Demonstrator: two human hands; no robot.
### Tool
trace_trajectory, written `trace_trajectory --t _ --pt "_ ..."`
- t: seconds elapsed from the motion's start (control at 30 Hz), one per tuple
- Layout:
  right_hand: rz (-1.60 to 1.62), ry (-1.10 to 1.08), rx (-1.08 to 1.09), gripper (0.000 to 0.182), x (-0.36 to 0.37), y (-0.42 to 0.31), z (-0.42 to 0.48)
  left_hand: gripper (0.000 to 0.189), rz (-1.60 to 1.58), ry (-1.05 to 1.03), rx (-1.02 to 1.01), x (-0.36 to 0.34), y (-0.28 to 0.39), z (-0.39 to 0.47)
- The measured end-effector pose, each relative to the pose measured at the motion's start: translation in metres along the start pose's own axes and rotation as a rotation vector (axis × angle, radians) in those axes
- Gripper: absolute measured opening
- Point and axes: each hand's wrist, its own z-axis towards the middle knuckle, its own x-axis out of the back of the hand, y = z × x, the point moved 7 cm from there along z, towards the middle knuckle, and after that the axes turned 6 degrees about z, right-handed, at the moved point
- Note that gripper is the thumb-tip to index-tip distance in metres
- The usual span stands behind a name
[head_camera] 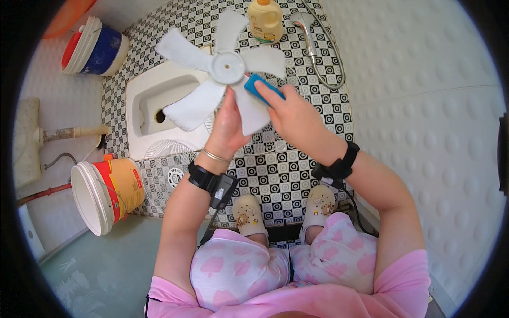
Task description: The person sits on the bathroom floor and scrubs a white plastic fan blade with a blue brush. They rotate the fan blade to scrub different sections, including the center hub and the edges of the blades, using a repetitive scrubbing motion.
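A white fan blade wheel with several blades is held up above the tiled floor. My left hand grips it from below, the thumb lying up against a blade near the hub. In my right hand is a blue brush, its bristles mostly hidden, pressed to the edge of the lower right blade. Beneath the wheel, a wire fan guard lies partly covered on the floor. Another wire guard rests to the left, beside the squat toilet.
A yellow detergent jug and a shower head with its hose are at the back. Two buckets stand at the left: a blue-and-white one and a tipped red-and-yellow one. A waste pipe runs along the left wall. The right wall is close.
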Motion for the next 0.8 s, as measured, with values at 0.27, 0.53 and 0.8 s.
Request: trace_trajectory --t 0.27,0.53,0.8 --pt "0.064 -0.03 0.008 0.05 0.001 0.004 0.023 0.04 0.244 0.004 0.025 -0.01 -0.008 -0.012" --pt "0.064 -0.046 0.188 0.056 -0.014 -0.015 0.022 0.046 0.528 -0.022 0.076 0.012 -0.026 -0.004" --pt "0.573 -0.054 -0.408 0.068 -0.025 0.03 0.007 0.042 0.46 0.043 -0.121 0.01 0.004 0.005"
